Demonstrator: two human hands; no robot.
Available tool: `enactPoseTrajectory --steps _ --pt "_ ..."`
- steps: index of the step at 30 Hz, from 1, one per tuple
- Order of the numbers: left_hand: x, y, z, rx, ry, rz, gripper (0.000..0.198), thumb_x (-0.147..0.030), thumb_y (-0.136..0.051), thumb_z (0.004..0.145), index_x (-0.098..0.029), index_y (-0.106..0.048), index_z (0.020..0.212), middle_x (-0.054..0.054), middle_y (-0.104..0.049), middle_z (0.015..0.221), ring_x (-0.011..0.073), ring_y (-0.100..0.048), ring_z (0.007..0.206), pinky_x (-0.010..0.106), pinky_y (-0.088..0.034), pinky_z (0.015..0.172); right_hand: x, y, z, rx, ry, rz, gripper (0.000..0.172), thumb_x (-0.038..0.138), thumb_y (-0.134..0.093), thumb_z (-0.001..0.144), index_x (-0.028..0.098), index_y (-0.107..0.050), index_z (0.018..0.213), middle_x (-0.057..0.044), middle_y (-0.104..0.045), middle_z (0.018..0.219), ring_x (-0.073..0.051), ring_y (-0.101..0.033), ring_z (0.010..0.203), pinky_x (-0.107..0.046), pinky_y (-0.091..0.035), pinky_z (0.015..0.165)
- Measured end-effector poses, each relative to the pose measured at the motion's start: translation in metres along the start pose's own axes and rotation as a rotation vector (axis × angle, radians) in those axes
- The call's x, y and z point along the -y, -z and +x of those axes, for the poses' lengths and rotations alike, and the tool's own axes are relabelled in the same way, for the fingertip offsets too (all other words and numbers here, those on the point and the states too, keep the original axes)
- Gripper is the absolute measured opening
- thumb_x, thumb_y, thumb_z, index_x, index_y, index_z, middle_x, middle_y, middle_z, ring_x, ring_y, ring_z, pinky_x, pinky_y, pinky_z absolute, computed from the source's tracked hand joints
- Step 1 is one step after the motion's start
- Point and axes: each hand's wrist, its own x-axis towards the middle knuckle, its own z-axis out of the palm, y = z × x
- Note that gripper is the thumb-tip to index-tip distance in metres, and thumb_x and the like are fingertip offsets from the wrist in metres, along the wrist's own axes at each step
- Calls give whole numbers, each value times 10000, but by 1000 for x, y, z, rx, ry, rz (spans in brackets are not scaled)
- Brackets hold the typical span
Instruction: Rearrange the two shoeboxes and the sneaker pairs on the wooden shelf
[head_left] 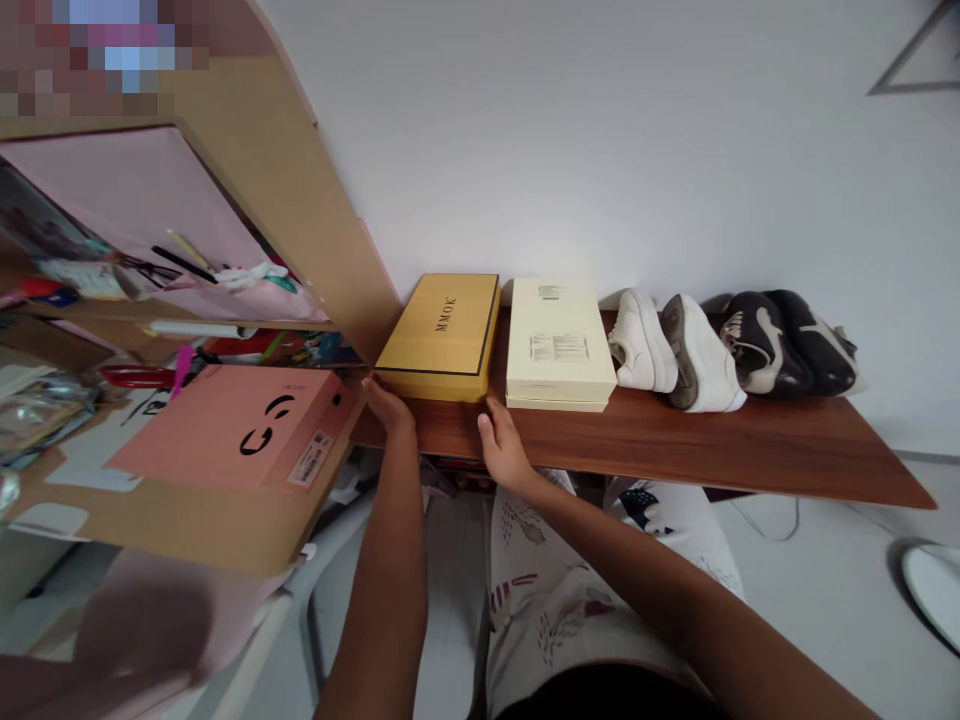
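Observation:
A yellow shoebox with black edging and "MMOK" on its lid lies on the brown wooden shelf board, against the wall. My left hand is at its front left corner, the fingers along that side. At the front right corner, my right hand touches the box with its fingertips, thumb bent. Both hands hold the box between them. Just to the right, a narrow gap away, sits a cream shoebox with printed labels.
White sneakers and dark shoes stand farther right on the board. A pink shoebox lies on the cluttered desk at left. The desk's upright panel rises close beside the yellow box. A chair stands below.

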Motion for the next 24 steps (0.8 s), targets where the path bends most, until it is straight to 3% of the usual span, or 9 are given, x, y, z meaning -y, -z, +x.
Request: enactPoseTrajectory --steps 5,9,12,17,20,24 --pt "-18 9 -17 -222 -15 62 408 -477 -259 971 -157 -478 1099 134 -568 1118 200 -594 999 364 -470 898 0 70 -34 68 202 -5 326 437 -446 980 252 -683 1106 -89 -682 1164 -211 -625 1127 -396 -454 1037" --pt "-35 9 -61 -245 -90 102 385 -474 -309 971 -184 -446 1186 132 -510 1221 210 -567 1060 364 -443 922 -8 134 -32 -176 150 -26 293 458 -498 951 239 -675 1035 -75 -690 1026 -219 -643 977 -398 -498 926" --pt "-49 -7 -108 -148 -158 78 371 -484 -337 967 -204 -463 1175 113 -502 1210 204 -558 1053 341 -430 928 -14 166 -18 -352 107 -29 351 518 -501 931 219 -654 1033 -82 -672 1007 -227 -628 944 -420 -493 915" --pt "-76 -45 -177 143 -282 46 404 -506 -382 967 -200 -513 1196 120 -535 1162 215 -555 1061 345 -421 980 -15 185 6 -433 108 -36 402 554 -498 914 209 -630 1070 -88 -647 1037 -215 -607 942 -417 -490 913" --pt "-83 -61 -196 338 -289 55 470 -522 -401 966 -195 -507 1286 151 -537 1240 234 -539 1154 356 -394 1038 -16 184 15 -437 98 -25 423 558 -507 904 210 -613 1119 -91 -630 1069 -211 -597 956 -397 -503 879" --pt "-80 -74 -198 456 -244 72 565 -541 -467 941 -200 -453 1392 180 -459 1415 260 -439 1335 385 -323 1128 -16 181 24 -428 78 -24 459 567 -514 894 212 -588 1176 -101 -600 1129 -218 -585 1004 -390 -509 870"
